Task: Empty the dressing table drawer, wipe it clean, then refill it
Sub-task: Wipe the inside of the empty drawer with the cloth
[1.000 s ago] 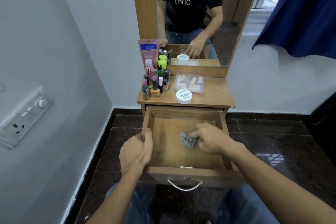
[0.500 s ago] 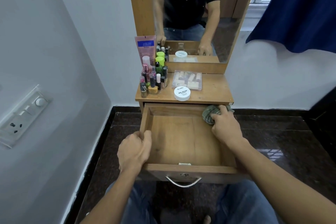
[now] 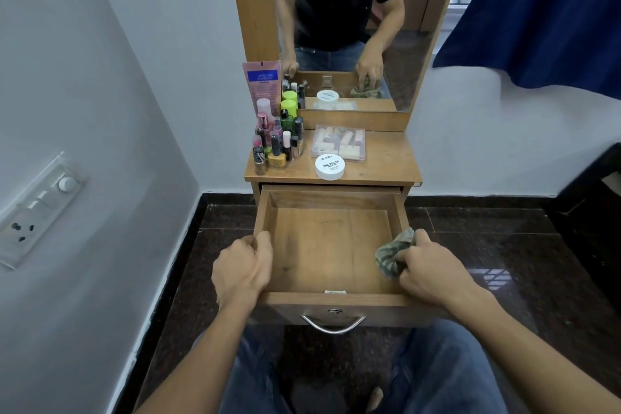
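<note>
Drawer (image 3: 322,245) out of bench (image 3: 386,165), extended toward camera, bare wood bottom in view. Left grip (image 3: 240,270) clamped on drawer's left wall, thumb over rim, fingers curled down outer side. Right grip (image 3: 426,270) clamped on cloth (image 3: 391,254), grey-green, bunched, at drawer's right wall near front corner. Cloth probably pressed against inner face of that wall; contact hard to confirm from this angle. Metal handle (image 3: 332,324) on drawer front, between the two forearms. On bench: bottles (image 3: 277,141) clustered at left rear, pink tube (image 3: 262,84) upright behind them against mirror (image 3: 353,27) frame, clear pack (image 3: 338,143) mid-bench, white tub (image 3: 329,167) just in front, overlapping pack's near edge. In mirror: cloth and both grips reflected. Socket panel (image 3: 37,208) on left wall, blue curtain (image 3: 544,10) upper right, dark tile floor (image 3: 504,245) below.
</note>
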### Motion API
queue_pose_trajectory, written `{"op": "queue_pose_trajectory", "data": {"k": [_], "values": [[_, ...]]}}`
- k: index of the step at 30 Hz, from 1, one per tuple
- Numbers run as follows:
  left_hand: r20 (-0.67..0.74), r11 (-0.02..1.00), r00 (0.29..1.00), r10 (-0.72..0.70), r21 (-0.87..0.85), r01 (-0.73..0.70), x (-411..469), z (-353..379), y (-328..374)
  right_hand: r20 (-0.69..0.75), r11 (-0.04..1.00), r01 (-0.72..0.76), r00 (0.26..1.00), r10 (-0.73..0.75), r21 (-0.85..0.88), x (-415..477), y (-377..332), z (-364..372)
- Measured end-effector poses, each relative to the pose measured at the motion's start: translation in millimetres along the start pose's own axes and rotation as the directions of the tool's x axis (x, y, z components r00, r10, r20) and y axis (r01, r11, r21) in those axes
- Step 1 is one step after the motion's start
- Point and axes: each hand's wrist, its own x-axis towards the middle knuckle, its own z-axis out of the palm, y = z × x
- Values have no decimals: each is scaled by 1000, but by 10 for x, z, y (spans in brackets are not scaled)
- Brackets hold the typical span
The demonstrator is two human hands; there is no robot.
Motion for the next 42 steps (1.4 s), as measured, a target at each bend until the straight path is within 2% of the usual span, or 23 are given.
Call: {"op": "queue_pose_trajectory", "data": {"k": [3, 6, 11, 15, 18, 21, 23, 25, 27, 29, 31, 36, 42], "values": [[-61, 995, 997, -55, -91, 49, -5, -12, 28, 80, 998, 61, 995, -59, -23, -177, 79, 14], [-138, 962, 983, -120, -260, 81, 8, -22, 25, 121, 991, 114, 985, -122, 73, -257, 196, 0], [-256, 889, 955, -152, -458, 19, -12, -44, 3, 140, 939, 262, 945, -297, 224, -234, 137, -4], [-322, 795, 928, -187, -605, -50, -28, -47, -29, 160, 855, 372, 879, -450, 361, -129, -337, -32], [-356, 722, 908, -222, -686, -93, -38, -63, -52, 159, 820, 409, 850, -502, 399, -13, -629, -17], [-392, 670, 890, -233, -728, -146, -47, -84, -53, 170, 811, 390, 849, -500, 437, 71, -714, -14], [-405, 656, 884, -232, -737, -166, -51, -82, -53, 138, 766, 376, 849, -511, 521, 107, -826, -44], [-402, 656, 883, -243, -739, -156, -49, -87, -53, 6, 703, 408, 863, -506, 583, 201, -1062, -46], [-389, 671, 885, -256, -730, -127, -45, -95, -52, -187, 690, 463, 879, -439, 557, 367, -1377, 14], [-390, 695, 888, -243, -708, -121, -51, -104, -49, -345, 748, 458, 883, -319, 481, 573, -1710, 100], [-399, 715, 891, -216, -686, -135, -61, -106, -41, -414, 807, 394, 886, -207, 440, 806, -1974, 173], [-404, 720, 896, -184, -676, -157, -74, -117, -39, -323, 923, 233, 938, -129, 308, 1271, -2287, 267], [-412, 726, 895, -169, -667, -170, -71, -117, -36, -285, 957, 229, 943, -173, 178, 1449, -2320, 248]]}}
